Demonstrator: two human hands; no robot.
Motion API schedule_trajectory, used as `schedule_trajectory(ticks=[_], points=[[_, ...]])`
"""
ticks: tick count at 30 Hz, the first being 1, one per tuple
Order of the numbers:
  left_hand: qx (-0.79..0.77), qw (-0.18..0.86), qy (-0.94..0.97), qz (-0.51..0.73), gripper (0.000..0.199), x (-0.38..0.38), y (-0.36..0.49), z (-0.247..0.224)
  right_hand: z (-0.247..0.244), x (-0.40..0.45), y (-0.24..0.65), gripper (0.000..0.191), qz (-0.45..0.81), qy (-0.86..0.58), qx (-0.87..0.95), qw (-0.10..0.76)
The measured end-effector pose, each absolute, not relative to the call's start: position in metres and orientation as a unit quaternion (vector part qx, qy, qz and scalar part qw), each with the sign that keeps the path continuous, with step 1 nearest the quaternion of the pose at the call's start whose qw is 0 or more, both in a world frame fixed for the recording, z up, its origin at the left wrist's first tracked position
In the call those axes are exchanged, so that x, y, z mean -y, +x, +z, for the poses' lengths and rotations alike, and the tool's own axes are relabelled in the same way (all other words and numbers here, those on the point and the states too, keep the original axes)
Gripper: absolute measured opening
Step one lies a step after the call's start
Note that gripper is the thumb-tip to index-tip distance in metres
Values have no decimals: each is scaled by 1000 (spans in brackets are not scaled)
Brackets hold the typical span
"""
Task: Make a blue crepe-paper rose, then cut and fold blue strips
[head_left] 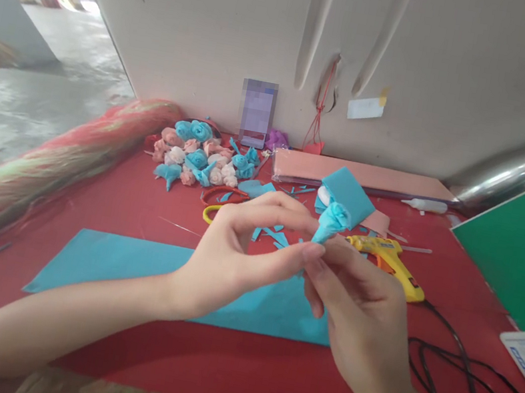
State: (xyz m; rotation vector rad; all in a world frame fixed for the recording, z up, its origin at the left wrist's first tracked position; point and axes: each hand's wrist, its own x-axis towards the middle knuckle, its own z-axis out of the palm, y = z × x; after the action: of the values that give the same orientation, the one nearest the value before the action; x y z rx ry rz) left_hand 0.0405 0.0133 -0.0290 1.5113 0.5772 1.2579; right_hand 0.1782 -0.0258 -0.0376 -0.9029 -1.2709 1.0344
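A rolled blue paper flower (333, 220) is pinched at its narrow base between both hands, held up over the table. My left hand (245, 251) reaches in from the left, its thumb and fingertips closed at the flower's stem end. From the right, my right hand (364, 309) grips the same base with thumb and fingers. Beneath the hands lies a long sheet of blue crepe paper (112, 268). Just behind the flower is a stack of cut blue paper pieces (351, 195). Part of the flower's base is hidden by the fingers.
A heap of pink, white and blue paper flowers (198, 158) sits at the back left. Scissors (214, 205) lie near blue scraps. A yellow glue gun (393, 263) with a black cord is on the right. Behind are a pink paper pack (372, 178) and a phone (256, 114).
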Motion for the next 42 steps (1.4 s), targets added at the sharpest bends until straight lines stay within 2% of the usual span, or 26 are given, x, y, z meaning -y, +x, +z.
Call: schedule_trajectory(ticks=[6,13,17,25,32,42], points=[[-253,455,668,531,8,-14,40,-27,-37,30,177,5,492,-389,487,608],[-266,365,704,548,5,-15,40,-23,-38,27,177,6,468,-403,496,610],[-271,364,702,549,2,-14,41,-22,-36,26,177,6,439,-426,514,602],[-274,398,686,544,8,-15,41,-23,-32,27,179,10,365,-469,583,553],[-271,402,687,541,12,-14,41,-22,-30,28,182,13,300,-453,635,548],[-278,351,672,589,12,-15,38,-25,-26,28,179,17,329,-454,600,571]])
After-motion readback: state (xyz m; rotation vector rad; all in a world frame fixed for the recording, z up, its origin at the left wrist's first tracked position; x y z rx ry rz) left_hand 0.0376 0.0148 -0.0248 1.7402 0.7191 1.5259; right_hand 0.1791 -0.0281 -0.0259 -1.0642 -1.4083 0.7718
